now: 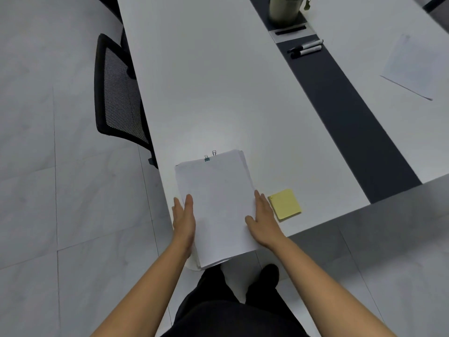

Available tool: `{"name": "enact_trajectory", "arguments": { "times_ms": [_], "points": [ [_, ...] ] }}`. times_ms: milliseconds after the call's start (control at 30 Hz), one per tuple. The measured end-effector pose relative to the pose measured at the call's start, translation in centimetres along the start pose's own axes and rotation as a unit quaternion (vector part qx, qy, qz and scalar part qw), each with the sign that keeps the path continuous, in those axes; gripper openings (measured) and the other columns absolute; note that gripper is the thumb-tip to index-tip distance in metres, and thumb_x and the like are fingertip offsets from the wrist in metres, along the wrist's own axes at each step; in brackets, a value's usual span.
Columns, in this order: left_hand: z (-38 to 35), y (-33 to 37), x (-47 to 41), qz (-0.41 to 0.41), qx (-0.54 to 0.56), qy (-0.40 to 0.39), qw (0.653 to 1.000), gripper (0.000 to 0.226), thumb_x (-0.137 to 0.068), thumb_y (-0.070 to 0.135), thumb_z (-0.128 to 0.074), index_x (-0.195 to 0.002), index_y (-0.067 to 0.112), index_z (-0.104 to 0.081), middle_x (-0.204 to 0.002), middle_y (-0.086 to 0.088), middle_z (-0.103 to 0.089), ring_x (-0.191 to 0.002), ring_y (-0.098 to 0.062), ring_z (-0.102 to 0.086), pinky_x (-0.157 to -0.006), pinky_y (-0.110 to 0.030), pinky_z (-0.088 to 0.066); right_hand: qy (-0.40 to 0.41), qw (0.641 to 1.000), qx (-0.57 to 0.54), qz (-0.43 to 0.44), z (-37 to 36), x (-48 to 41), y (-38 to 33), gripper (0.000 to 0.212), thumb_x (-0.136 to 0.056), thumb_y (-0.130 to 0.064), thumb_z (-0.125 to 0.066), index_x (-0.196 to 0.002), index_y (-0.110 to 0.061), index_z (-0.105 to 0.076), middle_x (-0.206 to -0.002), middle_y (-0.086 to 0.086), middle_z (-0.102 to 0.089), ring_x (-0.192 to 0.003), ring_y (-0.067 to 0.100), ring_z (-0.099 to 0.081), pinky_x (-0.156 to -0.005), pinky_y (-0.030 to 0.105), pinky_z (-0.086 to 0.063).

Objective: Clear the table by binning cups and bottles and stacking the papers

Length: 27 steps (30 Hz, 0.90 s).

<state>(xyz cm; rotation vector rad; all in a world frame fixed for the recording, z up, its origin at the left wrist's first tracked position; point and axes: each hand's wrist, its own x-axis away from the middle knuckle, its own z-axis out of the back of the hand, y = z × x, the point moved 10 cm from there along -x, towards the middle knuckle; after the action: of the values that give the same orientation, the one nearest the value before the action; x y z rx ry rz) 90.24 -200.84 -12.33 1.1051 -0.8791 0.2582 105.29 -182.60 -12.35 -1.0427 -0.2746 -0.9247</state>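
Observation:
A stack of white papers (218, 203) lies at the near corner of the white table (206, 93), its near end hanging a little over the rounded edge. Two binder clips (210, 156) stick out at its far edge. My left hand (183, 220) presses flat against the stack's left side with straight fingers. My right hand (263, 218) lies flat against the right side, fingers straight. A single loose sheet (410, 66) lies far off on the table's right half.
A yellow sticky-note pad (284, 203) sits just right of my right hand. Two markers (306, 48) lie on the dark centre strip (352, 113), with a plant pot (284, 8) behind them. A black mesh chair (119, 93) stands at the table's left side.

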Motion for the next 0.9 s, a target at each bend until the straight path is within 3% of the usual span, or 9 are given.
{"name": "enact_trajectory", "arguments": {
  "times_ms": [133, 300, 467, 633, 700, 800, 900],
  "points": [
    [0.1, -2.8, 3.2, 0.007, -0.045, -0.009, 0.999, 0.075, -0.096, 0.065, -0.033, -0.156, 0.036, 0.000, -0.165, 0.011, 0.000, -0.152, -0.015, -0.004, -0.122, -0.046, -0.007, 0.073, 0.995, -0.026, -0.057, -0.6, 2.7, 2.2, 0.071, -0.100, -0.017, -0.044, -0.158, -0.013, -0.004, -0.163, 0.008, -0.016, -0.149, 0.025, -0.015, -0.120, 0.035, -0.013],
    [-1.3, -3.8, 4.3, -0.019, -0.149, -0.046, 0.988, 0.078, -0.094, 0.067, -0.033, -0.157, 0.033, -0.001, -0.165, 0.008, 0.001, -0.152, -0.016, 0.001, -0.123, -0.046, -0.004, 0.009, 0.998, 0.040, -0.037, -3.3, 3.6, 2.6, 0.072, -0.103, -0.029, -0.041, -0.158, -0.015, 0.004, -0.166, 0.005, 0.004, -0.152, 0.023, 0.003, -0.123, 0.038, -0.001],
    [0.6, -2.3, 4.3, -0.022, -0.156, -0.043, 0.987, 0.083, -0.093, 0.058, -0.051, -0.158, 0.028, -0.008, -0.165, 0.005, -0.007, -0.152, -0.018, -0.009, -0.122, -0.045, -0.013, 0.006, 1.000, -0.009, -0.023, -1.0, 4.0, 2.2, 0.070, -0.104, -0.043, -0.038, -0.159, -0.020, -0.001, -0.167, 0.000, -0.003, -0.153, 0.017, -0.003, -0.124, 0.038, -0.006],
    [1.7, 4.5, 6.2, -0.116, -0.121, -0.070, 0.983, 0.069, -0.097, 0.027, -0.060, -0.155, 0.026, -0.023, -0.147, 0.015, -0.034, -0.140, -0.012, -0.032, -0.111, -0.038, -0.030, 0.103, 0.991, -0.079, 0.005, 7.1, 6.8, 0.0, 0.067, -0.103, -0.045, -0.041, -0.158, -0.027, -0.007, -0.166, -0.006, -0.008, -0.152, 0.011, -0.011, -0.123, 0.034, -0.012],
    [2.4, 6.8, 7.0, -0.148, -0.128, -0.068, 0.978, 0.070, -0.096, 0.027, -0.061, -0.155, 0.029, -0.023, -0.155, 0.010, -0.032, -0.143, -0.014, -0.031, -0.110, -0.039, -0.033, 0.150, 0.979, -0.139, 0.005, 10.6, 8.8, -0.3, 0.067, -0.102, -0.044, -0.044, -0.158, -0.031, -0.011, -0.163, -0.007, -0.018, -0.149, 0.012, -0.022, -0.121, 0.036, -0.022],
    [1.9, 9.9, 8.6, -0.204, -0.131, -0.083, 0.967, 0.069, -0.095, 0.025, -0.063, -0.154, 0.032, -0.027, -0.155, 0.009, -0.036, -0.139, -0.012, -0.038, -0.108, -0.039, -0.037, 0.251, 0.941, -0.225, -0.001, 15.5, 13.4, 1.0, 0.064, -0.100, -0.043, -0.048, -0.156, -0.038, -0.017, -0.155, -0.014, -0.030, -0.136, 0.006, -0.039, -0.112, 0.030, -0.033],
    [-0.6, 11.5, 10.5, -0.228, -0.098, -0.113, 0.962, 0.064, -0.094, 0.020, -0.063, -0.150, 0.035, -0.035, -0.147, 0.013, -0.046, -0.133, -0.009, -0.046, -0.097, -0.037, -0.039, 0.328, 0.894, -0.304, -0.022, 17.2, 19.0, 4.0, 0.061, -0.099, -0.039, -0.052, -0.154, -0.036, -0.024, -0.148, -0.022, -0.036, -0.131, -0.002, -0.044, -0.104, 0.019, -0.034]
  ]
}}
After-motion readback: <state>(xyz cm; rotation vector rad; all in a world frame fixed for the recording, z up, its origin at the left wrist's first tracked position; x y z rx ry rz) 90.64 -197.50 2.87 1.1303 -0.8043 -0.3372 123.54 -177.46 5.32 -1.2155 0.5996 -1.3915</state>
